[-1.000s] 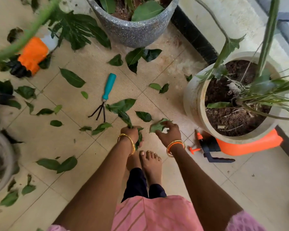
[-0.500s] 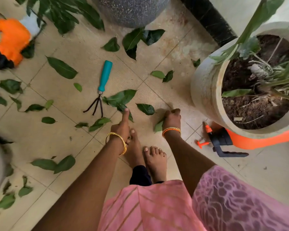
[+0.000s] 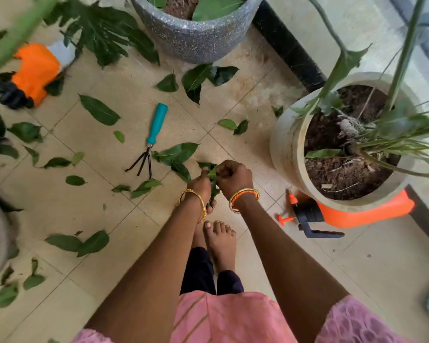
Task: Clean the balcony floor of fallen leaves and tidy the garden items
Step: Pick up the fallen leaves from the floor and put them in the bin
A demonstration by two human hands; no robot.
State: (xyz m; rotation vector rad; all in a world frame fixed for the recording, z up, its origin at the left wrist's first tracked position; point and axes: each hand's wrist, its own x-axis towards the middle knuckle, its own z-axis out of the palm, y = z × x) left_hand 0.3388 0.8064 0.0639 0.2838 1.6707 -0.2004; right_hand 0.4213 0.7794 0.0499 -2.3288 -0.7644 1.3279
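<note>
Your left hand (image 3: 200, 186) and right hand (image 3: 234, 178) meet low over the tiled floor (image 3: 258, 256), just ahead of your bare feet (image 3: 219, 240). The fingers of both hands are curled around a small bunch of green leaves (image 3: 212, 174), which is held between them; part of the bunch hangs down beside your left wrist. More fallen leaves lie scattered on the tiles, the nearest a large leaf (image 3: 177, 153) just beyond your hands, with a pair of leaves (image 3: 78, 242) to your left. A hand rake (image 3: 150, 138) with a teal handle lies flat on the floor beside that large leaf, prongs toward you. To your right stands a pale plant pot (image 3: 286, 147) holding soil, and an orange pressure sprayer (image 3: 352, 215) lies on its side against the pot's base. A grey speckled pot (image 3: 191, 38) stands farther ahead.
</note>
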